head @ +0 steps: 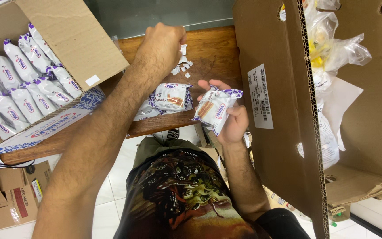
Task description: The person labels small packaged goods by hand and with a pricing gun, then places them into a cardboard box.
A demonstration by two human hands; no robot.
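Now our right hand cradles a white snack pack face up, while our left hand pinches closed over paper scraps on the wooden table. More packs lie between; a left box keeps others stacked.

Right hand is holding a white and purple snack pack up just over the desk edge. Left hand is stretched out, fist closed, right by a little heap of white scraps. Two more packs lie on the desk between the hands. Open box on the left is full of the same packs, and a big cardboard box stands on the right with plastic bags in it.
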